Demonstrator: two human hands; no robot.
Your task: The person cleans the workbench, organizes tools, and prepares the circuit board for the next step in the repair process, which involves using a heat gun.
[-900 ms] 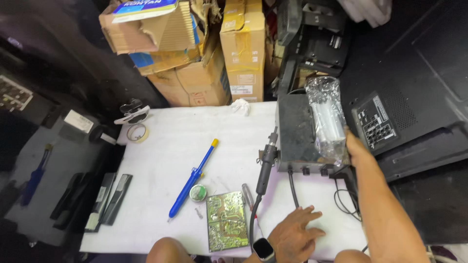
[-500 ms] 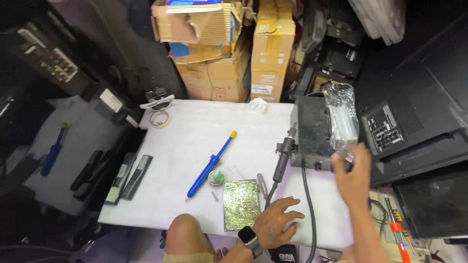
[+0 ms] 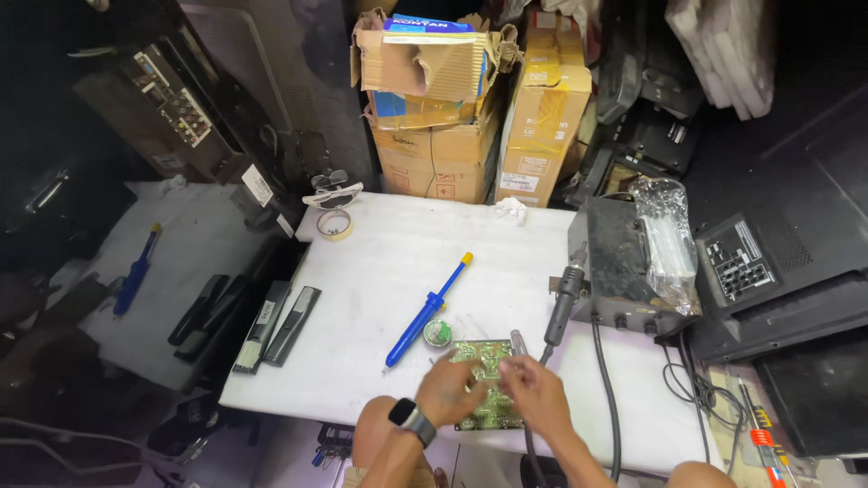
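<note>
A green circuit board lies at the near edge of the white table. My left hand, with a dark smartwatch on the wrist, lies over the board's left half. My right hand grips the board's right edge. A grey pen-shaped tool sticks out just above my right fingers. A blue desoldering pump with a yellow cap and a small round green tin lie just beyond the board.
A dark soldering station stands at the right with a black handpiece, cables and a clear plastic bag. A tape roll lies at the back left. Cardboard boxes stand behind. Black remotes lie at the left edge.
My right hand left the soldering station's front and came down to the circuit board beside my left hand. The view has shifted, so the table sits further right.
</note>
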